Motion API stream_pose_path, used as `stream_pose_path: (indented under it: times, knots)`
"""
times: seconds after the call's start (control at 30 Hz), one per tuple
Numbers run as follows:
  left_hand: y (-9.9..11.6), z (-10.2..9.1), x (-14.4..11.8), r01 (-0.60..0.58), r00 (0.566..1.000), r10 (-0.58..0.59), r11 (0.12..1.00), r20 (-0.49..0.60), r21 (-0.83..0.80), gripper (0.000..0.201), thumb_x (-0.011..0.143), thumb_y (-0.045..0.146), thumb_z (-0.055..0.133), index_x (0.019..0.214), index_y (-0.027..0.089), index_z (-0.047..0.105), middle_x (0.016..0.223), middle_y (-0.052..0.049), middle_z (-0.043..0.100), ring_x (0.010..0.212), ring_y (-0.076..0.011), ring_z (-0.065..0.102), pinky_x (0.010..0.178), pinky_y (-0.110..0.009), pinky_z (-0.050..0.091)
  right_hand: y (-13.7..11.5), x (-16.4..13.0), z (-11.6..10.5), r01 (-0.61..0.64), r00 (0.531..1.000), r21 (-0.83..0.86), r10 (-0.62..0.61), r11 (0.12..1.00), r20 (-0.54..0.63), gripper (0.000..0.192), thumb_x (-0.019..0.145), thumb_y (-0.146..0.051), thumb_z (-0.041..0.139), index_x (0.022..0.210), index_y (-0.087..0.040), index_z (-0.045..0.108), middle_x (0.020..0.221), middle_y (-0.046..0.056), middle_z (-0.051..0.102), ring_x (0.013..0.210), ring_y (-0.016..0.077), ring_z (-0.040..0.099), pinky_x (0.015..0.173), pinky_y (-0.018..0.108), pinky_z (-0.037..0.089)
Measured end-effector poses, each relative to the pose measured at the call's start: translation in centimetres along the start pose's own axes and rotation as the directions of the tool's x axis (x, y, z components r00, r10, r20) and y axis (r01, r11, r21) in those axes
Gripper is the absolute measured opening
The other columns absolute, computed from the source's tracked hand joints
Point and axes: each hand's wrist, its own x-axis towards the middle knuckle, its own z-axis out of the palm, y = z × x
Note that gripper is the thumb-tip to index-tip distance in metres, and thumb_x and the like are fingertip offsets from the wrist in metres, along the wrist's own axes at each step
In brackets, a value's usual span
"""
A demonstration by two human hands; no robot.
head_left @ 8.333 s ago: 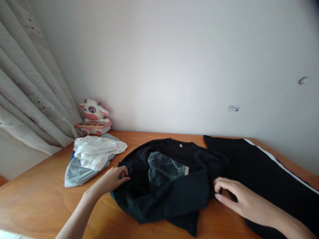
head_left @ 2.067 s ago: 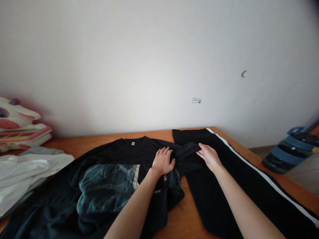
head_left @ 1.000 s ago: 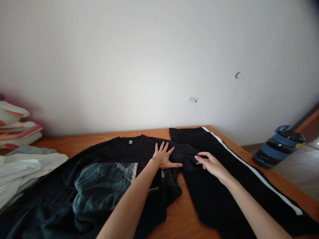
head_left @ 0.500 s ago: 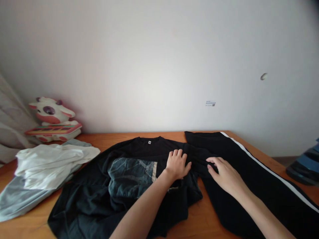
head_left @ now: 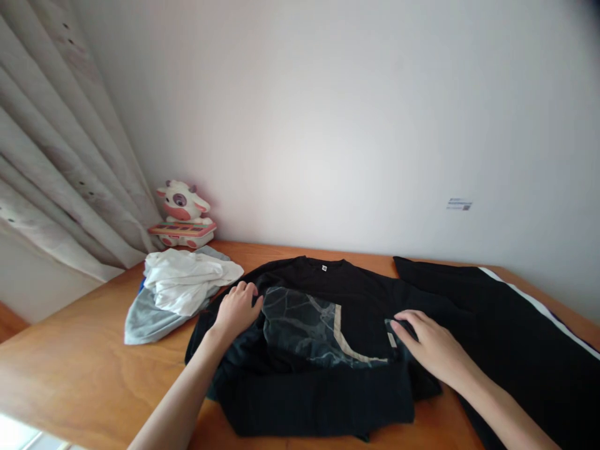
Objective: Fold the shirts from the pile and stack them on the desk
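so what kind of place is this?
Likely a room in a home. A wooden table against a plain wall holds loose clothes: a black shirt under both hands, black trousers, a pale pile. A cow toy sits by a curtain.

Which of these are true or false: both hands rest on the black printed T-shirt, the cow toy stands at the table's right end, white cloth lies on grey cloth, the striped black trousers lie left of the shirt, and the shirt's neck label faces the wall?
1. Both hands rest on the black T-shirt with the blue-grey print. True: the left hand lies on its left side, the right hand on its right.
2. The pink and white cow toy stands at the right end of the wooden table. False: it is at the left, by the curtain.
3. Crumpled white cloth lies on grey cloth. True.
4. The black trousers with a white side stripe lie left of the shirt. False: right.
5. The neck label is on the wall side. True.
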Motion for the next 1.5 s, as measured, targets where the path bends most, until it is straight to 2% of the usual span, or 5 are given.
stream_pose_path:
  times: [0.23,0.83,1.0,1.17,1.5]
  knots:
    - [-6.0,-0.8,-1.1,0.141,0.929,-0.158,0.987,0.334,0.076,0.073,0.089,0.078,0.038,0.078,0.014,0.072,0.096,-0.024,0.076,0.098,-0.0414,0.072,0.081,-0.044,0.051,-8.6,-2.5,0.3,0.224,0.929,0.244,-0.282,0.944,0.239,0.033,0.089,-0.061,0.063,0.093,-0.029,0.069,0.099,0.004,0.070,0.091,0.0238,0.067,0.083,0.035,0.052]
    - [-7.3,-2.6,1.1,0.143,0.980,-0.130,0.987,0.150,-0.074,0.040,0.101,0.043,0.033,0.092,0.020,0.065,0.094,-0.011,0.074,0.094,-0.0291,0.070,0.079,-0.034,0.046,-3.4,-6.9,0.2,0.138,0.927,0.197,-0.196,0.971,0.319,0.046,0.063,-0.055,0.087,0.099,-0.034,0.069,0.111,0.003,0.069,0.105,0.0298,0.063,0.090,0.036,0.052]
    - [-3.3,-3.5,-2.2,-0.226,0.952,0.271,0.936,0.143,-0.270,0.038,0.093,0.059,0.051,0.092,0.023,0.063,0.098,-0.006,0.071,0.089,-0.0233,0.067,0.080,-0.031,0.048,-3.9,-7.0,-0.1,0.182,0.916,0.247,-0.256,0.952,0.310,0.017,0.084,-0.047,0.072,0.090,-0.032,0.069,0.108,0.004,0.070,0.103,0.0284,0.065,0.092,0.037,0.051]
    - [0.1,-5.1,-6.4,-0.450,0.706,0.623,0.762,0.337,-0.465,0.049,0.060,0.065,0.083,0.096,0.032,0.074,0.098,-0.002,0.075,0.088,-0.0235,0.068,0.076,-0.028,0.053,-4.0,-6.6,-0.6,0.068,0.971,0.341,-0.141,0.938,0.195,0.029,0.094,-0.056,0.054,0.097,-0.030,0.067,0.101,0.006,0.073,0.100,0.0275,0.068,0.091,0.036,0.051]
    - [-0.3,-3.8,-3.0,-0.225,0.846,0.471,0.740,0.250,-0.634,0.038,0.094,0.053,0.048,0.100,0.024,0.071,0.097,-0.001,0.075,0.091,-0.0227,0.068,0.084,-0.030,0.051,-3.3,-0.5,-0.8,-0.058,0.941,0.285,0.148,0.957,-0.303,0.046,0.090,-0.068,0.049,0.090,-0.025,0.065,0.099,0.011,0.071,0.098,0.0318,0.065,0.088,0.041,0.048]
